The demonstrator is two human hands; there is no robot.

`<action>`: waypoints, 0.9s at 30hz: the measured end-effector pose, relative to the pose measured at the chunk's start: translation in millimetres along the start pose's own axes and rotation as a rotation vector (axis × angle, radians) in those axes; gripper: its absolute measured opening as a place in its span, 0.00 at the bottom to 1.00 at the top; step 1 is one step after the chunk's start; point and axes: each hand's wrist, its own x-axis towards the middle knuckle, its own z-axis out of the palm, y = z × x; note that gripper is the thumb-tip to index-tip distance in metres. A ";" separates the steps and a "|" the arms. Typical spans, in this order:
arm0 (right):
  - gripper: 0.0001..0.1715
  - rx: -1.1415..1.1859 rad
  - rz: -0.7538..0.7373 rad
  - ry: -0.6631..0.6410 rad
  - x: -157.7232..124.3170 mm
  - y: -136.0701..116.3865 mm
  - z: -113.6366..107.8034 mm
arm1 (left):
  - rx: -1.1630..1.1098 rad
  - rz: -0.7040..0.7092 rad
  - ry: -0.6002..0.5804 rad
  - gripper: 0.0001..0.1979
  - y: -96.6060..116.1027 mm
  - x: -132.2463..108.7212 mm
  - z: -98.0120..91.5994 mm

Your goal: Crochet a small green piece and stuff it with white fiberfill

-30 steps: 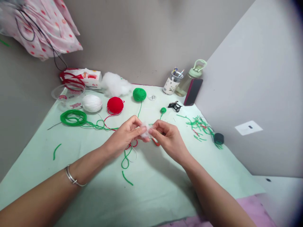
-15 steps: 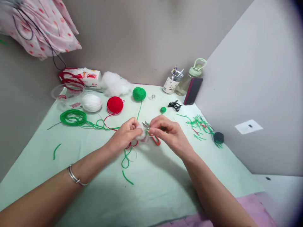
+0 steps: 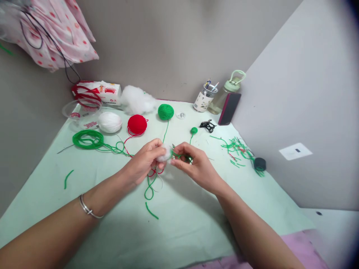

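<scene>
Midway between the bench's (image 3: 182, 231) side edges, the left hand's (image 3: 147, 158) grip pinches a white wad (image 3: 165, 155), green end (image 3: 171, 152) toward the right hand (image 3: 198, 162) just beside; whether that grips anything, I cannot tell.

Passable over the near middle of the desk (image 3: 179, 239), save for one green snippet (image 3: 152, 211). Blocked between by left hand (image 3: 147, 160), fluff (image 3: 167, 153) and right hand (image 3: 193, 160); far left by yarn balls (image 3: 110, 122); far right by bottle (image 3: 223, 98) and phone (image 3: 230, 108). Narrowed at right by green scraps (image 3: 237, 147).
</scene>
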 end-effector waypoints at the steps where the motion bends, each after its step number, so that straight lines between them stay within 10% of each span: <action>1: 0.13 0.006 0.003 0.008 0.1 0.5 2.2 | 0.002 -0.003 -0.004 0.11 -1.4 0.1 0.6; 17: 0.15 0.206 0.223 0.074 3.0 -4.8 -1.5 | 0.205 0.101 -0.146 0.17 -6.7 -3.9 0.6; 27: 0.18 0.141 0.113 -0.147 -4.2 -14.0 -5.2 | 0.368 0.125 -0.009 0.13 -12.6 2.0 1.8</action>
